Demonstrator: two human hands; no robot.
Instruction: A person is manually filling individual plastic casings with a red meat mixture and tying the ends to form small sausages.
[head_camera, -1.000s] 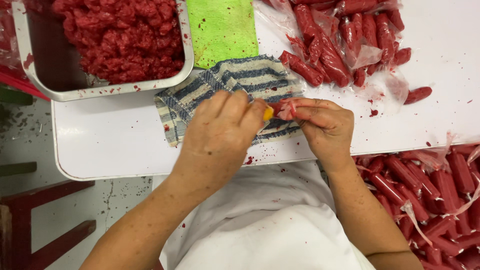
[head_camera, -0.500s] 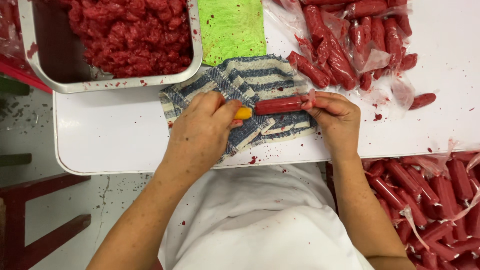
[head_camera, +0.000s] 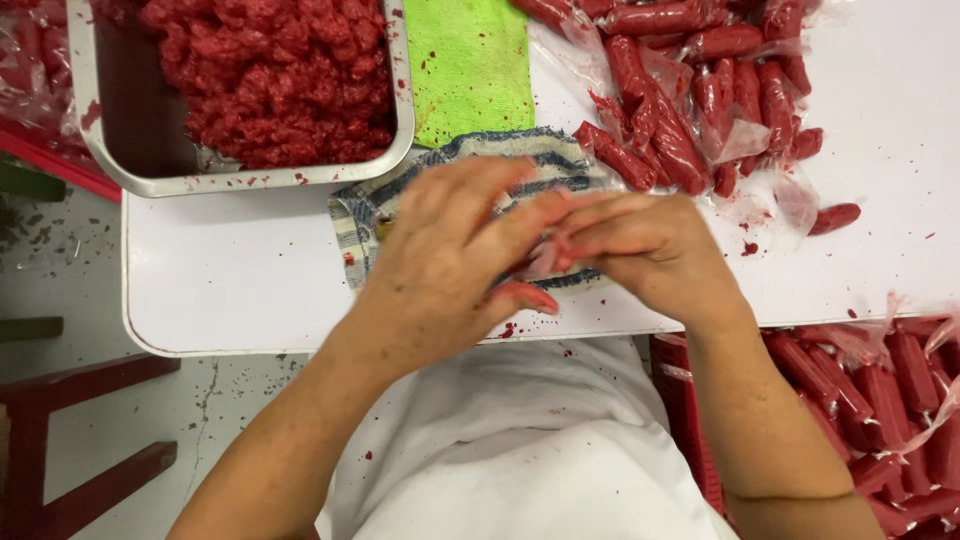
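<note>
My left hand (head_camera: 450, 260) and my right hand (head_camera: 645, 250) meet over a blue-striped cloth (head_camera: 560, 160) near the front edge of the white table (head_camera: 220, 270). Together they pinch a red sausage (head_camera: 543, 262); only a pale pink bit of its casing and a red end under my left thumb show. The fingers of both hands are closed around it and overlap. The small yellow thing seen earlier in my left hand is hidden.
A metal tray (head_camera: 250, 180) of red minced meat (head_camera: 280, 70) stands at the back left, next to a green cloth (head_camera: 465, 65). Several wrapped red sausages (head_camera: 690, 90) are piled at the back right, and one lone sausage (head_camera: 835, 217) lies apart. A crate of sausages (head_camera: 900, 400) is at the lower right. A red stool (head_camera: 90, 470) is on the floor at the left.
Half a second ago my right hand held the sausage out flat and my left hand showed a yellow piece. Both hands have since closed together around the sausage and hide it.
</note>
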